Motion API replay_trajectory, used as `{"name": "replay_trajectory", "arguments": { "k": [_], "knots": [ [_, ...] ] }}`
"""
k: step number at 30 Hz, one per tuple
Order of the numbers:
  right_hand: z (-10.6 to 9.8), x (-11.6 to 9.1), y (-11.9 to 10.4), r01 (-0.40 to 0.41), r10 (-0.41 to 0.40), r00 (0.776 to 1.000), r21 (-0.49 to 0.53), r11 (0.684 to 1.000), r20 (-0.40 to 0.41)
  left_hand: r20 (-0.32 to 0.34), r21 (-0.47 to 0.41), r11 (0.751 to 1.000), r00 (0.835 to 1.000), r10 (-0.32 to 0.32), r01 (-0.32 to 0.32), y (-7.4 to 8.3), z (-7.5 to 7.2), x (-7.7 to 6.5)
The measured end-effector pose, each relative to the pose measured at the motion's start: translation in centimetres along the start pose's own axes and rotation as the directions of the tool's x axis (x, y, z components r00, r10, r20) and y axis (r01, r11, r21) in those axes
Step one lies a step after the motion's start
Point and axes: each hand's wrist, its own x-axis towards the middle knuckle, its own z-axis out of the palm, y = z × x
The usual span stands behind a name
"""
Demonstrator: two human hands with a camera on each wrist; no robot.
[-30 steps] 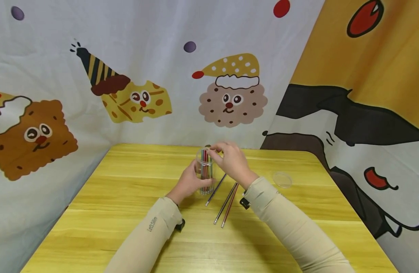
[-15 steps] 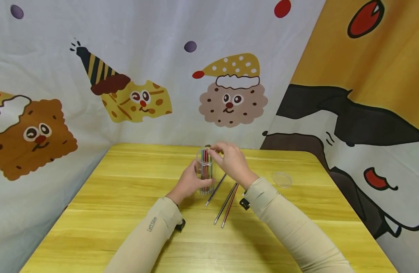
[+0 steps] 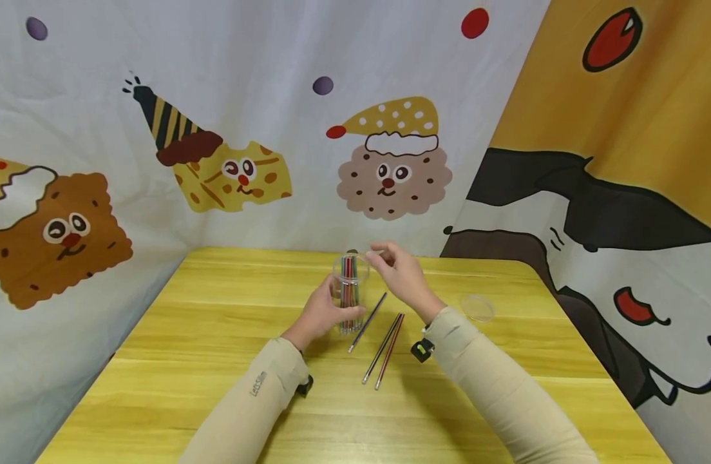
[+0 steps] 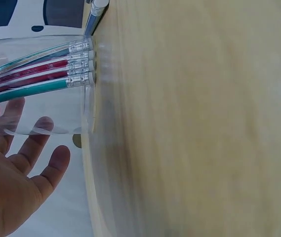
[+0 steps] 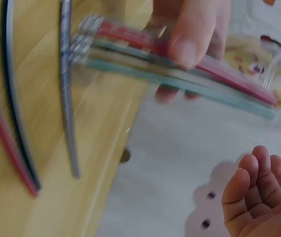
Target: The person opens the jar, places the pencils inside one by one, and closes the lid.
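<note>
two hands (image 3: 322, 314) (image 3: 403, 274), one clear jar (image 3: 362, 270), three loose pencils (image 3: 367, 323) (image 3: 382, 348) (image 3: 391, 352), one lid (image 3: 478, 308)

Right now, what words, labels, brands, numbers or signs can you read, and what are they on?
"LetsSlim", as best I can read it: left sleeve.
Pencils in the jar: faint marks, too small and blurred to read.
No other text readable.

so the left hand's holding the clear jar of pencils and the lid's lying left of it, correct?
Wrong side: the head view shows the lid lying right of the clear jar of pencils; the left hand does hold that jar.
</note>
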Motion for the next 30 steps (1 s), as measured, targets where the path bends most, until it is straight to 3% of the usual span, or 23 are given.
{"name": "replay_trajectory", "arguments": {
  "k": [3,7,12,17,21,30],
  "knots": [
    [-0.7,-0.5,2.3,-0.042,0.042,0.999,-0.016,0.999,-0.013,-0.002,0.007,1.000,1.000,-0.011,0.011,-0.2,0.1,-0.1],
    [-1.7,-1.6,5.8,-0.179,0.182,0.983,-0.101,0.979,0.016,0.004,0.011,0.999,1.000,-0.030,0.030,-0.4,0.1,-0.4],
    [-2.8,-2.7,8.8,-0.341,0.370,0.923,-0.223,0.913,0.107,-0.006,0.019,0.999,0.999,-0.038,0.039,-0.2,-0.2,-0.4],
    [-2.9,-3.2,9.8,-0.396,0.453,0.870,-0.271,0.878,0.195,-0.009,0.014,0.999,0.999,-0.039,0.039,0.0,-0.3,-0.2],
    [-1.8,-3.3,10.3,-0.383,0.446,0.870,-0.280,0.881,0.213,-0.007,0.004,0.999,0.999,-0.048,0.048,0.0,-0.1,0.0],
    [-0.5,-3.0,11.0,-0.397,0.450,0.876,-0.274,0.876,0.172,-0.006,0.016,0.999,0.999,-0.040,0.040,0.2,0.0,0.2]
  ]
}}
